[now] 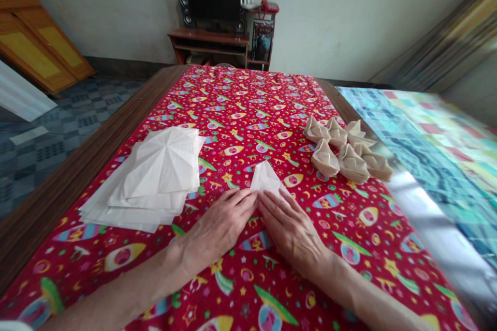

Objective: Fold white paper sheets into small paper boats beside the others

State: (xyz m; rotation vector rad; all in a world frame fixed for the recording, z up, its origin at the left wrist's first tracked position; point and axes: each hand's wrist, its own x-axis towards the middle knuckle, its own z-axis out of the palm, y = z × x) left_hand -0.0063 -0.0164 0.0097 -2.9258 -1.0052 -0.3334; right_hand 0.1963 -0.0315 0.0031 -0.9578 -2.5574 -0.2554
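A small white folded paper (266, 177), coming to a point at its far end, lies on the red tablecloth in front of me. My left hand (229, 215) reaches its lower left corner, fingers closed together at the edge. From the right, my right hand (288, 225) covers the paper's lower right part, its fingers pressed together against it. The fingertips of both hands almost meet at the near edge, so that edge and the thumbs are mostly hidden. Left of my hands is a loose stack of creased white paper sheets (161, 165).
Several folded paper pieces (353, 163) stand grouped in two rows on the right. The patterned red tablecloth (248, 98) covers the table with its brown wooden edge (128, 108). Beyond are a monitor (212, 0) on a desk and, at right, a patterned bed surface (411, 150).
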